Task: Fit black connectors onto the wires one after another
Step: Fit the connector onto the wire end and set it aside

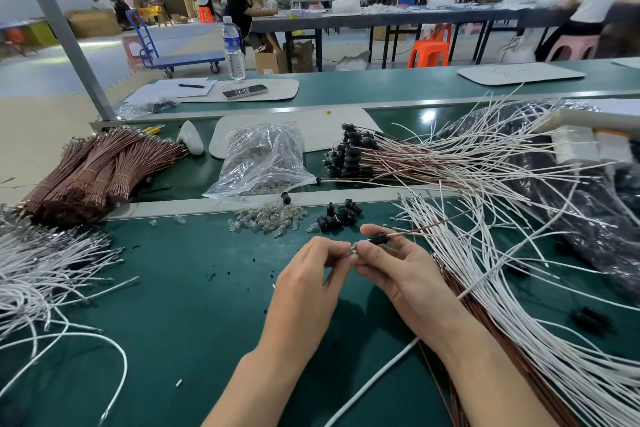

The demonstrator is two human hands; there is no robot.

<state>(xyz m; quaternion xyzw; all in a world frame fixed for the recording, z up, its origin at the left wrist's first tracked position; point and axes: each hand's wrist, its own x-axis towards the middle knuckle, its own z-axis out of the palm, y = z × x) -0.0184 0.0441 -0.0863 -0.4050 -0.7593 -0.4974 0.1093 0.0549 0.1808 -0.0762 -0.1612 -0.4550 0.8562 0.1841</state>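
Pinching a black connector (379,238) between thumb and forefinger, the right hand (398,274) holds it just right of the frame's centre, lifted off the green bench (194,305). A brown wire (436,226) runs out of the connector's far end toward the upper right, so this one appears already threaded on. The left hand (308,277) meets it fingertip to fingertip, pinching a small shiny piece (352,249) at the connector's near mouth. Whether that is the wire's metal terminal or a glass bulb is too small to tell. The two grips face each other probably so that one hand steadies the body while the other pushes or pulls along its axis.

The supplies sit where each hand can reach them. The loose black connectors (337,217) lie in a small heap just above the hands, with a scatter of clear bulbs (266,222) to their left and a plastic bag (263,163) of more bulbs above that. The white wires (512,253) fan in from the right edge with their ends toward the right hand, likely so the next wire can be drawn without a stretch. The finished leads (353,152), capped in black, are stacked above centre with all caps pointing left, out of the working patch. The tied brown bundles (86,170) wait at the left edge as stock.

My judgement is that one fitting is mid-seating, with many wires yet to do.
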